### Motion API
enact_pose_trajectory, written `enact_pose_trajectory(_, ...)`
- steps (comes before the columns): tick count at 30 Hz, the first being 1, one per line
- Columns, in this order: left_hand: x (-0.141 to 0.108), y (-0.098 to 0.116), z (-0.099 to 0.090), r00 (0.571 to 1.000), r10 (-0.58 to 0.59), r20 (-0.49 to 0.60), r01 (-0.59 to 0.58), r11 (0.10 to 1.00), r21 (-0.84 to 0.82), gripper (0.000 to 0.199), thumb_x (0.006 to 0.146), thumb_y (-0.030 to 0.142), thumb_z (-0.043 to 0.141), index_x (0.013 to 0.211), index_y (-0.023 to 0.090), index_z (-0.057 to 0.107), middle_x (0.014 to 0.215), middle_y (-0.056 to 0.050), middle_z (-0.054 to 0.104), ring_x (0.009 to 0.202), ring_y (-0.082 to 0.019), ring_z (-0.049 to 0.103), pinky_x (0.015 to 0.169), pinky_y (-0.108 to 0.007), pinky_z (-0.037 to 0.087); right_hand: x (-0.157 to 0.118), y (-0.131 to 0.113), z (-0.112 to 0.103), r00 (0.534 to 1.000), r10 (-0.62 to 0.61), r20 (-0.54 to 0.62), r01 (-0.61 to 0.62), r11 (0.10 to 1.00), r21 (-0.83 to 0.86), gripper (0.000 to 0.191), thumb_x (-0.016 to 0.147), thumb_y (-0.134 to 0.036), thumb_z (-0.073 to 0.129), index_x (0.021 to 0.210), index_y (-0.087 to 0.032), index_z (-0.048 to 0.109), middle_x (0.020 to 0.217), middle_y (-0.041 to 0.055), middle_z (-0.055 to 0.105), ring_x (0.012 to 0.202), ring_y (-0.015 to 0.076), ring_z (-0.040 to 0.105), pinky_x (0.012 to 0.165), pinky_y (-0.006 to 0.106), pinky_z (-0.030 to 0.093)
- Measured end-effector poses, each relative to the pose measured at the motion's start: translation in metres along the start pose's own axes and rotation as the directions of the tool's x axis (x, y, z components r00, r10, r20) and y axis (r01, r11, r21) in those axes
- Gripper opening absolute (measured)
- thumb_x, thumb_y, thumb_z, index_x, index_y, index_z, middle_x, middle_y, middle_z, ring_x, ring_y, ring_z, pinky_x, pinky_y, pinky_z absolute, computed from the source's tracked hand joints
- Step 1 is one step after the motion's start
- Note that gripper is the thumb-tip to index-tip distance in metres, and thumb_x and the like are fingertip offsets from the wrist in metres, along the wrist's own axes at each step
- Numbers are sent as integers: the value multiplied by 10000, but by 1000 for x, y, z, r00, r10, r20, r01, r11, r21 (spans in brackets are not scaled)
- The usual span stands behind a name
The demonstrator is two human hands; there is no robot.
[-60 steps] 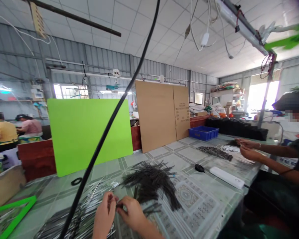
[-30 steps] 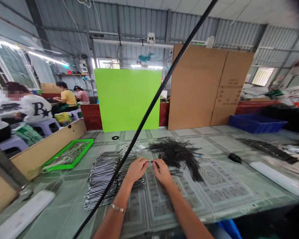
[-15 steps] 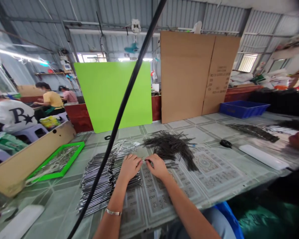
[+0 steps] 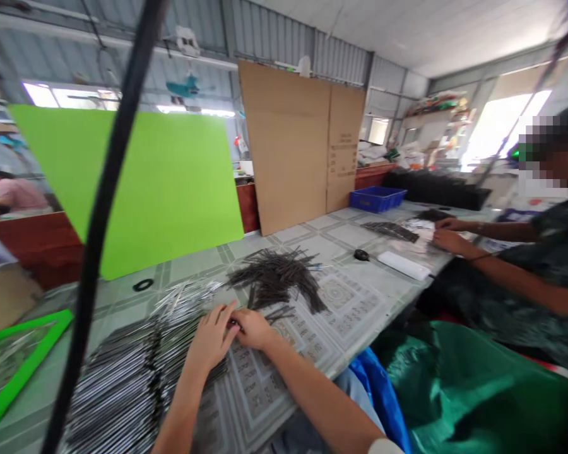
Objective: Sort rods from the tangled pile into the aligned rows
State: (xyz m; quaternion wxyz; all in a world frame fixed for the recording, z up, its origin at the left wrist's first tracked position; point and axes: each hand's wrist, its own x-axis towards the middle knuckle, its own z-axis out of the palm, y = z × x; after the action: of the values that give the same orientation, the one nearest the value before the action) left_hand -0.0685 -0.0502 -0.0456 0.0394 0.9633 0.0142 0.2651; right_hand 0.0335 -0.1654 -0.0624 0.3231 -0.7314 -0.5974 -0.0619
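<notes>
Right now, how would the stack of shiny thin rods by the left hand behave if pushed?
The stack of shiny thin rods looks stiff, the rods lying straight. Being slim and loosely layered, they would likely slide or roll apart.

Corrugated metal walls (image 4: 274, 31) rise to a white panelled ceiling (image 4: 407, 38), with daylight pouring through a wide window (image 4: 502, 126) at the far right and a smaller window (image 4: 52, 94) at the far left. A lime-green board (image 4: 123, 189) and tall cardboard sheets (image 4: 288, 145) stand side by side before a red wooden partition (image 4: 248, 208), and crowded shelves (image 4: 435, 113) fill the back corner.
</notes>
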Motion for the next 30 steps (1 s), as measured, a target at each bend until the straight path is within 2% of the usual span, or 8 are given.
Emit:
enact_pose_trajectory(4,1,-10,3,961,113,-252,-98,993,70,475,878,362,347,1314,175,380,1161,-133,527,1055,-263,485,939,-442,344,4,-1,3,998,61,-24,-61,998,19,243,829,-222,456,1039,-174,569,897,62,662,800,170,616,709,245,465)
enact_pose_trajectory(7,1,-10,-2,905,94,-415,-77,995,58,503,882,367,321,1341,160,335,1190,-154,508,1111,-278,453,975,-467,309,6,-4,2,986,118,-121,-100,984,145,228,873,-252,407,1041,-190,549,867,41,657,772,150,616,688,234,466)
enact_pose_trajectory(9,2,-7,-5,878,62,-475,-60,998,20,516,890,368,300,1356,148,312,1211,-167,491,1142,-285,432,968,-468,320,6,-4,1,963,165,-213,-105,957,269,231,893,-260,372,1058,-189,517,846,29,646,746,130,608,674,224,464)
enact_pose_trajectory(13,3,1,-5,869,12,-495,-52,996,-67,559,897,372,292,1399,137,222,1344,-186,379,1245,-307,342,993,-494,295,6,-2,2,903,259,-342,-96,899,426,205,897,-279,363,1023,-175,488,774,22,616,685,121,583,642,230,460)
enact_pose_trajectory(19,2,2,2,895,-8,-446,-68,986,-154,587,900,363,286,1428,157,131,1431,-152,276,1299,-290,285,1029,-479,274,10,0,12,863,295,-410,-23,833,552,246,884,-301,405,1085,-181,480,754,21,624,665,121,573,627,237,459)
enact_pose_trajectory(26,-1,-6,6,903,-55,-425,-20,985,-170,575,899,327,297,1429,172,134,1430,-147,279,1303,-291,274,1034,-501,265,20,14,12,675,573,-465,-3,632,775,240,864,-368,423,987,-184,517,718,15,619,591,110,545,577,237,451)
enact_pose_trajectory(28,-1,-6,6,910,-57,-411,-15,985,-170,571,899,321,299,1428,176,139,1426,-148,283,1300,-291,277,1033,-505,268,20,16,11,660,591,-464,10,611,792,219,855,-370,434,960,-191,506,720,11,615,586,110,540,573,239,449)
enact_pose_trajectory(30,-1,-6,6,917,-59,-394,-11,985,-172,566,899,319,299,1425,178,147,1421,-150,290,1296,-291,282,1028,-509,274,20,17,11,670,584,-458,19,604,797,204,854,-359,437,961,-195,495,725,10,611,586,109,534,576,241,446)
